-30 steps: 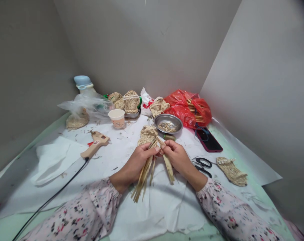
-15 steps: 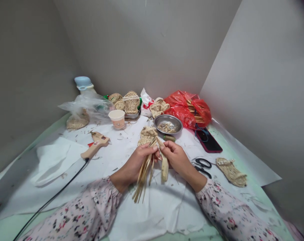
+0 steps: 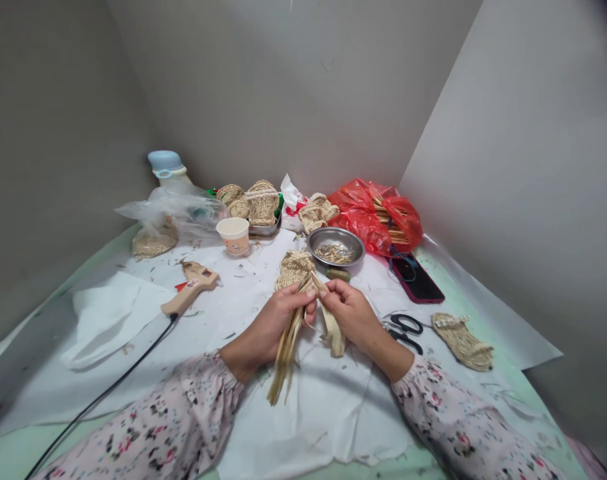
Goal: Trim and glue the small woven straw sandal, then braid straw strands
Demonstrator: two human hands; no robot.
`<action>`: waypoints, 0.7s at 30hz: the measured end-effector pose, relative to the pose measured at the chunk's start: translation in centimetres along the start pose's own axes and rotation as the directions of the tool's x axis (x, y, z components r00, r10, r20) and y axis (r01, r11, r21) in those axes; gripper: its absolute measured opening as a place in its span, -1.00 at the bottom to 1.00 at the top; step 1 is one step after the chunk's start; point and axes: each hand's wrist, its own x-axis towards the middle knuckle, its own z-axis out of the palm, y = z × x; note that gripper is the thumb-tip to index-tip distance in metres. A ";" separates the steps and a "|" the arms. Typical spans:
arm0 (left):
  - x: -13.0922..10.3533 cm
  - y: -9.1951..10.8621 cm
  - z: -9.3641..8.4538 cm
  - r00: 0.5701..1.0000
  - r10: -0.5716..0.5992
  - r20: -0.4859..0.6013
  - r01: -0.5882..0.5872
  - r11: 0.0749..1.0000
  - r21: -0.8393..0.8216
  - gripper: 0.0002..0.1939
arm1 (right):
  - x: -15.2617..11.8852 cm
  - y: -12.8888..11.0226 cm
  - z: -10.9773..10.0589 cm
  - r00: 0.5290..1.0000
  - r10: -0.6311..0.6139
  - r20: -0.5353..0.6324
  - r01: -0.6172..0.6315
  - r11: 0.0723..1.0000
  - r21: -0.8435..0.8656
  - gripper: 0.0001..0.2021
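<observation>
Woven straw piece (image 3: 294,268) between your two hands, in the head view.
It lies over the white sheet (image 3: 363,413) on the tabletop (image 3: 8,447), just on the near side of the metal bowl (image 3: 336,233). Your left hand (image 3: 278,320) is closed on a bundle of loose strands (image 3: 284,357); your right hand (image 3: 354,312) pinches a broad, pale strip (image 3: 333,333), though the fingertips look slightly blurred. Black-handled scissors (image 3: 407,325) lie beside your right wrist.
</observation>
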 end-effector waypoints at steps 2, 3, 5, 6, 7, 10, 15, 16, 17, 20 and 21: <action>0.0 0.1 0.0 1.000 -0.002 -0.011 0.002 1.000 0.018 -0.90 | -0.1 -0.2 0.0 1.000 0.005 -0.001 -0.005 1.000 -0.011 -0.72; 0.1 0.1 -0.1 1.000 -0.004 -0.013 0.004 1.000 0.022 -0.90 | -0.1 -0.3 -0.1 1.000 0.007 -0.004 -0.007 1.000 -0.016 -0.72; 0.1 0.1 -0.2 1.000 -0.009 -0.008 0.009 1.000 0.020 -0.88 | -0.2 -0.4 -0.1 1.000 0.008 -0.016 -0.009 1.000 -0.025 -0.73; 0.1 0.1 -0.3 1.000 -0.011 -0.005 0.011 1.000 0.016 -0.86 | -0.2 -0.5 -0.1 1.000 0.008 -0.020 -0.009 1.000 -0.029 -0.74; 0.1 0.1 -0.4 1.000 -0.015 -0.001 0.015 1.000 0.015 -0.85 | -0.2 -0.5 -0.1 1.000 0.010 -0.022 -0.011 1.000 -0.030 -0.75; 0.0 0.1 -0.6 1.000 -0.024 0.010 0.024 1.000 0.018 -0.85 | -0.2 -0.6 -0.1 0.999 0.027 -0.017 -0.027 0.999 -0.017 -0.78; -0.2 0.2 -0.7 1.000 -0.025 0.015 0.025 1.000 0.007 -0.88 | -0.2 -0.6 -0.3 0.999 0.051 -0.013 -0.051 0.998 0.029 -0.79; -0.2 0.3 -0.7 1.000 -0.022 0.019 0.022 1.000 0.005 -0.88 | -0.2 -0.6 -0.4 0.999 0.052 -0.005 -0.051 0.997 0.059 -0.80; -0.2 0.3 -0.8 0.999 -0.021 0.027 0.021 1.000 0.006 -0.87 | -0.2 -0.6 -0.5 0.999 0.050 0.006 -0.051 0.994 0.097 -0.81; -0.2 0.4 -0.8 0.998 -0.015 0.067 0.014 1.000 0.013 -0.87 | -0.2 -0.8 -0.8 0.996 0.057 0.071 -0.071 0.974 0.217 -0.83; -0.2 0.4 -0.8 0.997 -0.015 0.081 0.014 1.000 0.018 -0.87 | -0.2 -0.9 -0.9 0.993 0.063 0.100 -0.086 0.964 0.250 -0.84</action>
